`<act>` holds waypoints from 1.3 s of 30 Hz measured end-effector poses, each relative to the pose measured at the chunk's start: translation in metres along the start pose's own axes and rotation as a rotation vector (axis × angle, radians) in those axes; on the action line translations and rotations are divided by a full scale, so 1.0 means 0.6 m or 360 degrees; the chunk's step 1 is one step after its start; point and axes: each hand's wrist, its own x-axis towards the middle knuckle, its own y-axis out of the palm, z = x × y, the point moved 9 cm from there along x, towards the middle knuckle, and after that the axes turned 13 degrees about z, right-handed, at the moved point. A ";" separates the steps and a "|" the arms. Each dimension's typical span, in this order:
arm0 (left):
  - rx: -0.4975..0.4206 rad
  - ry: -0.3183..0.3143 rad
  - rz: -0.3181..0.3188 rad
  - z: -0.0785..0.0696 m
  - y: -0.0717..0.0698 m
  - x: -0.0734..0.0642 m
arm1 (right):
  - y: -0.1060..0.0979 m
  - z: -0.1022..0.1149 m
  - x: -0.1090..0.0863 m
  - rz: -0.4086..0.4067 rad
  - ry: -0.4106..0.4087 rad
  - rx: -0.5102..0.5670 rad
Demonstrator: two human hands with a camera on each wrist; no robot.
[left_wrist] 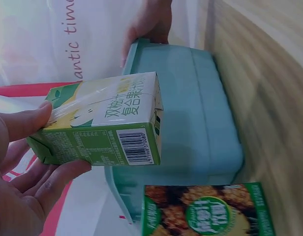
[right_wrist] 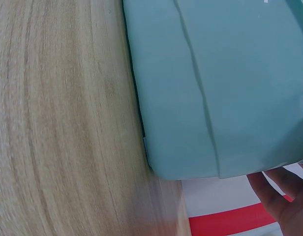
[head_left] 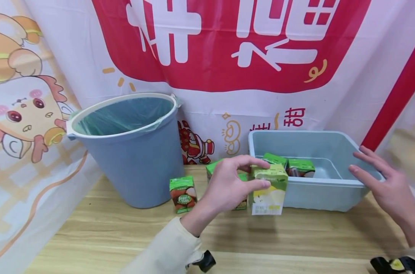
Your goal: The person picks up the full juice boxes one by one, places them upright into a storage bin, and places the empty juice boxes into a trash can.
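My left hand [head_left: 228, 184] pinches a pale green and yellow juice box [head_left: 268, 192] between thumb and fingers. The box is upright, just in front of the left end of a light blue plastic basin [head_left: 317, 194]. In the left wrist view, a barcode shows on the side of this juice box [left_wrist: 100, 120]. My right hand [head_left: 387, 182] rests with extended fingers on the basin's right rim. Inside the basin lie green-topped drink boxes [head_left: 301, 166]. Behind my left hand stand more green-topped boxes [head_left: 242, 207], partly hidden by it.
A blue bin [head_left: 142, 167] with a clear liner stands at the left on the wooden table [head_left: 228, 247]. Beside it is a green and brown drink box [head_left: 183, 195]. A printed red and white cloth [head_left: 211, 76] hangs behind everything.
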 end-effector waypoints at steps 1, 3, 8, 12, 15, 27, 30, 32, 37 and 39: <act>0.0012 0.0003 0.0002 -0.005 0.000 0.004 | -0.001 0.000 -0.001 -0.0002 -0.0002 0.0001; 0.0019 0.0004 0.0012 -0.014 0.000 0.011 | -0.002 -0.001 -0.001 -0.0005 -0.0002 0.0001; -0.0028 0.0021 0.0028 -0.033 -0.003 0.029 | -0.001 -0.001 -0.001 -0.0004 0.0008 -0.0011; -0.0079 0.0061 0.0048 -0.046 -0.010 0.046 | 0.000 0.000 0.001 0.0003 0.0012 -0.0026; -0.0097 0.0084 0.0064 -0.055 -0.016 0.058 | 0.000 0.000 0.001 0.0005 0.0014 -0.0030; -0.0065 0.0084 -0.0067 -0.072 -0.043 0.094 | -0.001 -0.001 0.000 -0.0010 0.0002 -0.0029; -0.0082 0.0080 -0.0110 -0.066 -0.047 0.107 | -0.001 -0.002 0.000 0.0000 0.0007 -0.0024; -0.0119 0.0075 -0.0131 -0.059 -0.048 0.118 | -0.001 -0.001 0.000 0.0003 0.0006 -0.0018; -0.0187 0.0010 -0.0204 -0.040 -0.049 0.145 | -0.001 -0.001 0.000 -0.0003 0.0006 -0.0019; -0.0189 -0.0019 -0.0238 -0.033 -0.049 0.154 | -0.001 -0.001 0.000 -0.0002 0.0009 -0.0020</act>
